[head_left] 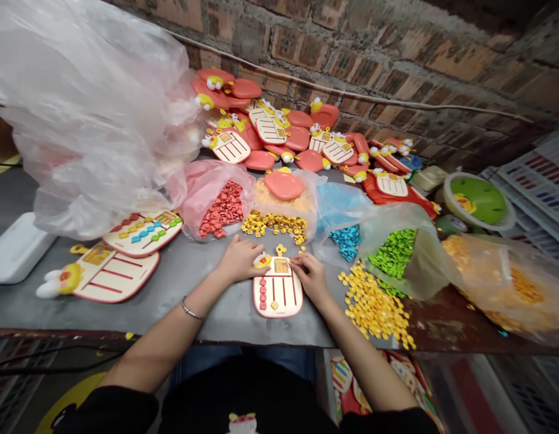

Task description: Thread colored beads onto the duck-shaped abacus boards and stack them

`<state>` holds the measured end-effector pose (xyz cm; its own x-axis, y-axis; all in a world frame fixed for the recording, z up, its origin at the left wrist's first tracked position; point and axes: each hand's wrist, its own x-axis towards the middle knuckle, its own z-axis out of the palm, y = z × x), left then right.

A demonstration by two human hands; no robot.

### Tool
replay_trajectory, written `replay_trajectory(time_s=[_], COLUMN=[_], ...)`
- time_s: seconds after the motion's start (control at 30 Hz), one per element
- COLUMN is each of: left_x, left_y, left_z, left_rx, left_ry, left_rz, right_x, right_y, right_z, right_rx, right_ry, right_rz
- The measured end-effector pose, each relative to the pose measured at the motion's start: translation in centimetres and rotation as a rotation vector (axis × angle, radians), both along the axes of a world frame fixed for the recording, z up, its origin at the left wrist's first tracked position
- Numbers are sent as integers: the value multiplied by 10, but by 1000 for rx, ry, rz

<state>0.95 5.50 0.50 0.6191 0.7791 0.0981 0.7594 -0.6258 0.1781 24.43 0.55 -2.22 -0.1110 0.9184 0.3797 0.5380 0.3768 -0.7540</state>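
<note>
A cream toy board [287, 306] with a red rim and several slots lies flat before me. Red beads [263, 293] line its left slot, and one yellow bead [274, 305] sits low in the neighbouring slot. My left hand [239, 260] is closed at the board's upper left corner, its fingers on the yellow-and-white animal head [262, 260]. At the upper right edge, my right hand [310, 277] has thumb and fingers pinched together over the slot tops. Whatever is between those fingertips is too small to make out.
Bags of red beads [222, 208], gold beads [279, 225], blue beads [345, 241] and green beads [394, 252] stand behind the board. Loose yellow beads [374, 304] are heaped at right. Other boards [120, 274] lie left, below a large plastic bag [93, 108]; more pile against the brick wall [351, 66].
</note>
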Motion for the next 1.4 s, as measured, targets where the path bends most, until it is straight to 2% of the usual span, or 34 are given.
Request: replay_trajectory(time_s=[0.1,0.3,0.47,0.6,0.7,0.8,0.93,1.07,1.13,1.27,1.33,1.4], left_x=[0,0,1,1,1,1,0,0,0,1,0,0], left_y=[0,1,1,0,1,1,1,2,2,2,2,2], left_z=[-1,-3,-4,-5,-7,-8,-7,-5,-5,-5,-5,-5], left_rx=[-2,-10,-15,-23,-29,-31,-24,-18,-17,-10,-8,-5], left_ry=[-11,-27,-50,-74,-83,-79,-66,-60,-59,-65,-67,-63], left_rz=[2,1,7,17,20,19,23,19,15,16,16,15], right_x=[2,1,-2,5,4,-10,-26,-16,-7,-5,-13,-24], right_y=[-1,-3,-4,-14,-19,-16,-11,-10,-1,45,75,98], right_z=[-4,-2,11,22,20,12,12,29,35,34,28,22], right_rx=[0,32,36,-26,-59,-48,-58,-181,-218,-60,14,28], right_ry=[40,-37,-104,-186,-145,-114,-124,-127,-86,-111,-248,-396], right_rz=[-33,-16,16,87,82,100,249,492,477,199,173,223])
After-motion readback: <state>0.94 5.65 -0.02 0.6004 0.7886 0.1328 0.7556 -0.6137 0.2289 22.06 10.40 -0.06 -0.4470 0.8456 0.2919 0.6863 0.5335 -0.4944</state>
